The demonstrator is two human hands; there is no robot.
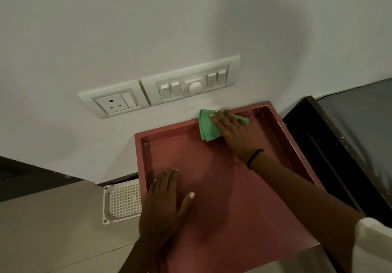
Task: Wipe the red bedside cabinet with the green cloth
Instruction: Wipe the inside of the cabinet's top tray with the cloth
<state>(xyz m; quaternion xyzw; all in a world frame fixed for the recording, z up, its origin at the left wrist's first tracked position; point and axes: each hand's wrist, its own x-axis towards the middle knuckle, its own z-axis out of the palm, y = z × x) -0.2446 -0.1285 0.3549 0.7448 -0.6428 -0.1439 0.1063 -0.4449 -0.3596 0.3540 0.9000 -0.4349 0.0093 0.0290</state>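
Note:
The red bedside cabinet [222,188] fills the lower middle of the view; its flat top has a raised rim along the back and both sides. A folded green cloth [206,127] lies at the back rim, near the right corner, against the wall. My right hand [233,132] presses flat on the cloth, fingers pointing toward the wall, with a dark band on the wrist. My left hand [164,202] rests flat on the cabinet top near its left rim, fingers spread, holding nothing.
A white switch panel [191,84] and a socket plate [115,102] are set in the wall just above the cabinet. A white perforated plastic piece [124,200] lies on the floor to the left. A dark bed frame with a grey mattress [350,128] stands to the right.

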